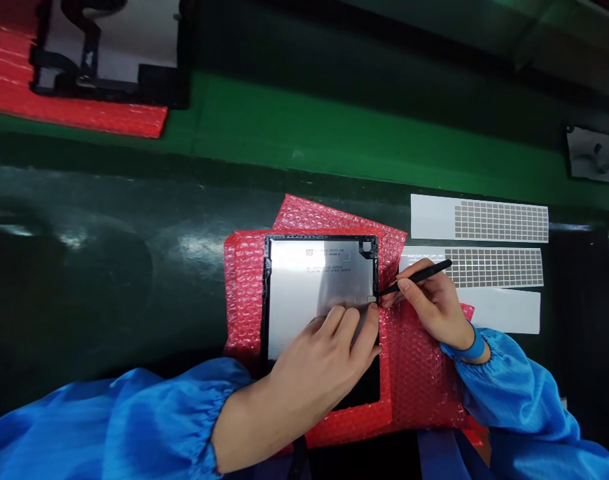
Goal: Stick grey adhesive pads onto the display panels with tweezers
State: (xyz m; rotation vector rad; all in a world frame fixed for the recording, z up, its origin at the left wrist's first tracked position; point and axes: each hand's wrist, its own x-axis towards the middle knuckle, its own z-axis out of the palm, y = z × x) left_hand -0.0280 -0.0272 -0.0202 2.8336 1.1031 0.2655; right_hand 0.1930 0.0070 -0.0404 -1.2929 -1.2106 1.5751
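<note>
A flat silver panel in a black frame [309,280] lies on red bubble wrap [414,380] in front of me. My left hand [324,360] rests flat on the panel's lower right, fingers stretched toward the right edge. My right hand [434,300] is closed on black tweezers [417,277] in a pen grip. Their tip touches a small grey patch [371,299] at the panel's right edge, just above my left fingertips.
Two white strips carrying grids of small grey patches [499,220] [491,267] lie to the right, with a plain white strip [504,310] below them. Another black-framed panel on red wrap [109,60] sits on the green belt [334,133] at the far left. A grey part [594,153] lies far right.
</note>
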